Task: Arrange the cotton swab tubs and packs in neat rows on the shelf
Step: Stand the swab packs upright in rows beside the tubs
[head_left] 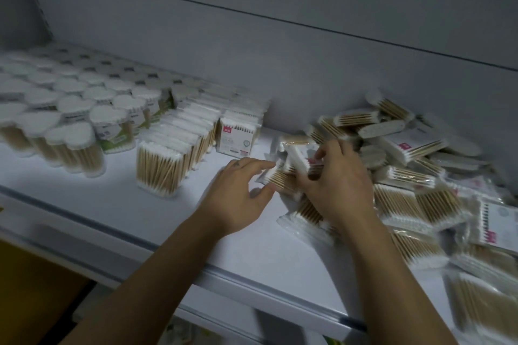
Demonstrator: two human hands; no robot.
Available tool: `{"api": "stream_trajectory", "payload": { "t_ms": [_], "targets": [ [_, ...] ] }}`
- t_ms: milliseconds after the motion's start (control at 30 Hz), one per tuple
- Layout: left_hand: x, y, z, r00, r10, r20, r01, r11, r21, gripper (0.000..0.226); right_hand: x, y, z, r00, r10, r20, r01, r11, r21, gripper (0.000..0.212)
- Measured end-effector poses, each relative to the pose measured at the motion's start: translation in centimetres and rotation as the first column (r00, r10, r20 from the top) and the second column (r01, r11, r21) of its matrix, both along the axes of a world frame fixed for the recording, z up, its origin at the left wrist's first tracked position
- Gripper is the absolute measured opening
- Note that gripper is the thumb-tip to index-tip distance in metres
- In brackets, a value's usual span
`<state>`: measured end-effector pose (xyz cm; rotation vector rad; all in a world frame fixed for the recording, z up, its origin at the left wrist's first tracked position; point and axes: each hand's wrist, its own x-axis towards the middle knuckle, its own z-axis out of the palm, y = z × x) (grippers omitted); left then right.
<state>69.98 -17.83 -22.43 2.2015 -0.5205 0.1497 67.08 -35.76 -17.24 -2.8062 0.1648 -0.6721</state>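
Hands on swab packs

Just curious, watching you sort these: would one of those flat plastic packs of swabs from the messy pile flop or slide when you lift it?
Probably fairly stiff: each pack holds straight wooden sticks bundled side by side. Likely light, since the right hand grips one with fingertips alone. The glossy wrap looks slippery, and the packs in the pile lie askew.

White shelf; tan-stemmed, white-tipped swab packs (pink-red labels).
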Motion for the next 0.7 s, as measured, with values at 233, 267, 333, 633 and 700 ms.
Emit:
{"api": "stream_trajectory", "payload": {
  "t_ms": [233,267,333,633,700],
  "targets": [
    [-0.9,0.3,1.1,0.994,-0.103,-0.039,0.088,0.954,-0.287,0.068,-0.2,3.5,1.5,0.960,0.263,0.099,-0.275,0.811,0.517,0.040],
    [-1.0,0.3,1.4,0.991,-0.130,-0.026,0.113,0.929,-0.351,0.072,-0.2,3.9,1.6,0.938,0.335,0.093,-0.327,0.759,0.564,0.040],
    [-1.1,0.4,2.1,0.992,-0.129,0.003,0.115,0.870,-0.479,0.067,-0.4,4.5,1.9,0.871,0.479,0.104,-0.449,0.693,0.564,0.031],
    [-0.9,3.6,0.4,0.995,0.099,-0.012,-0.097,0.927,-0.363,0.026,1.3,5.0,3.2,0.904,0.423,-0.054,-0.412,0.899,0.152,0.033],
    [-1.0,3.4,0.2,0.981,0.187,-0.044,-0.190,0.912,-0.364,0.046,2.6,5.4,3.4,0.943,0.329,-0.046,-0.323,0.940,0.104,0.021]
  ]
}}
